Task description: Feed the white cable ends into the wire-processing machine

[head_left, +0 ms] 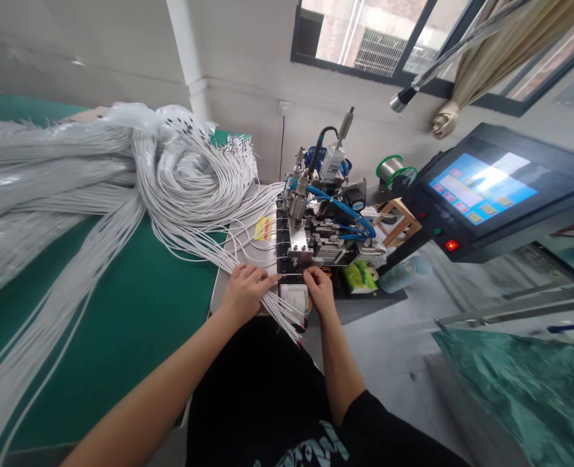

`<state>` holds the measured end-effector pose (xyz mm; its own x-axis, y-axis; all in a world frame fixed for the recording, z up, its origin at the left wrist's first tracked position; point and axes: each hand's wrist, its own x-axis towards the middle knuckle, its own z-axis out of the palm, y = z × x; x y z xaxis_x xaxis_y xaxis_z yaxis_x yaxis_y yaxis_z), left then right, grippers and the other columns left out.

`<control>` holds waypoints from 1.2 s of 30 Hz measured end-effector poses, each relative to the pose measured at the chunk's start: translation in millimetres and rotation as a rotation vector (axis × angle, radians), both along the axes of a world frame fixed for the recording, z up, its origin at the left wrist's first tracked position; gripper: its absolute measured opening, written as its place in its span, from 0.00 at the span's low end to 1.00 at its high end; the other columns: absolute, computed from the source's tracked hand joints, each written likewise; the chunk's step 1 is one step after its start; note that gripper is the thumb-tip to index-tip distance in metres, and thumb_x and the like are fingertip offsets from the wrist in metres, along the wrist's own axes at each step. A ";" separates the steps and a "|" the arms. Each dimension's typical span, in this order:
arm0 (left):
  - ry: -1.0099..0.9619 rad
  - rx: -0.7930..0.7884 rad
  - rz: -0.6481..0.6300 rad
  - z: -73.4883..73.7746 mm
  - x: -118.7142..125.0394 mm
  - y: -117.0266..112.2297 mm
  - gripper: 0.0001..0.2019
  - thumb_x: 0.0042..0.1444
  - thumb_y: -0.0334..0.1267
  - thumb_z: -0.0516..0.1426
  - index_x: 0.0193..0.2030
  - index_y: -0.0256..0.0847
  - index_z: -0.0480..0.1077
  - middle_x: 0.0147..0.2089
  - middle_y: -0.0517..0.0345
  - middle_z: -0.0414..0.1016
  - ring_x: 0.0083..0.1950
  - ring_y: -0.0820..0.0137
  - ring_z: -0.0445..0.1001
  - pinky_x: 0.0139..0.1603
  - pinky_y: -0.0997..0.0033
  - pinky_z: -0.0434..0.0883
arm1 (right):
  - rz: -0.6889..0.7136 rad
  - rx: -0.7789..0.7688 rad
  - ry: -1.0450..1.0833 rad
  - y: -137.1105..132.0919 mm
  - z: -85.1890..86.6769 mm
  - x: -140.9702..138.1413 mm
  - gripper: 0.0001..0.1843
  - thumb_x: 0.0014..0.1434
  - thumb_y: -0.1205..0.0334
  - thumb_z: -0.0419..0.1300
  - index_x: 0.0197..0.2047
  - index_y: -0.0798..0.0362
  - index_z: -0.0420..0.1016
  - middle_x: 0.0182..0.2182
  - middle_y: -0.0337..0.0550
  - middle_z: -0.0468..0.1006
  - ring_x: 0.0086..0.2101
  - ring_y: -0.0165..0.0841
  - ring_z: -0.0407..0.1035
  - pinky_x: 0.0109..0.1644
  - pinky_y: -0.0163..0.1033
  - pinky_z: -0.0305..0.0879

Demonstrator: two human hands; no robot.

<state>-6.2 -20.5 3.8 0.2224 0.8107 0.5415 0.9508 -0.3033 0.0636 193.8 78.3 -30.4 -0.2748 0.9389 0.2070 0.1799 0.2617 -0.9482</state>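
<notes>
My left hand (pixel 245 292) lies over a bundle of thin white cables (pixel 283 314), whose ends fan out past my palm. Its thumb and forefinger reach a single white cable (pixel 291 275) stretched across toward my right hand (pixel 318 287). The right fingertips are closed in a pinch at the far end of that cable, and the tip itself is hidden. Just beyond both hands stands a bench machine (pixel 328 224) with metal cylinders and blue air hoses. Several white cables run into the black strip along its left side.
Large heaps of white cable (pixel 199 175), partly in clear plastic, cover the green table (pixel 170 311) at left. A touchscreen monitor (pixel 486 188) stands at right. Behind the machine is a wire spool (pixel 392 170); a green packet (pixel 360 277) lies right of it.
</notes>
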 end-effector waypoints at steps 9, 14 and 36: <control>-0.040 -0.040 0.036 0.2 2.2 -0.3 0.22 0.53 0.26 0.52 0.52 0.47 0.74 0.37 0.53 0.74 0.42 0.62 0.67 0.51 0.55 0.58 | 0.058 -0.048 -0.029 4.6 10.5 -0.8 0.14 0.55 0.53 0.56 0.23 0.52 0.63 0.20 0.33 0.60 0.24 0.28 0.55 0.30 0.34 0.53; -0.027 -0.051 0.042 0.5 1.9 0.0 0.22 0.53 0.25 0.52 0.51 0.47 0.74 0.37 0.54 0.74 0.42 0.62 0.67 0.51 0.55 0.58 | 0.066 -0.091 0.007 6.1 7.1 0.2 0.13 0.53 0.54 0.57 0.22 0.52 0.64 0.19 0.33 0.60 0.23 0.28 0.55 0.30 0.34 0.53; -0.090 -0.066 0.085 0.8 2.6 -1.3 0.16 0.56 0.30 0.53 0.47 0.49 0.76 0.37 0.54 0.76 0.45 0.61 0.68 0.54 0.53 0.56 | 0.047 -0.371 0.232 11.3 -15.5 -8.5 0.14 0.45 0.53 0.59 0.20 0.51 0.60 0.15 0.29 0.56 0.19 0.25 0.49 0.24 0.32 0.47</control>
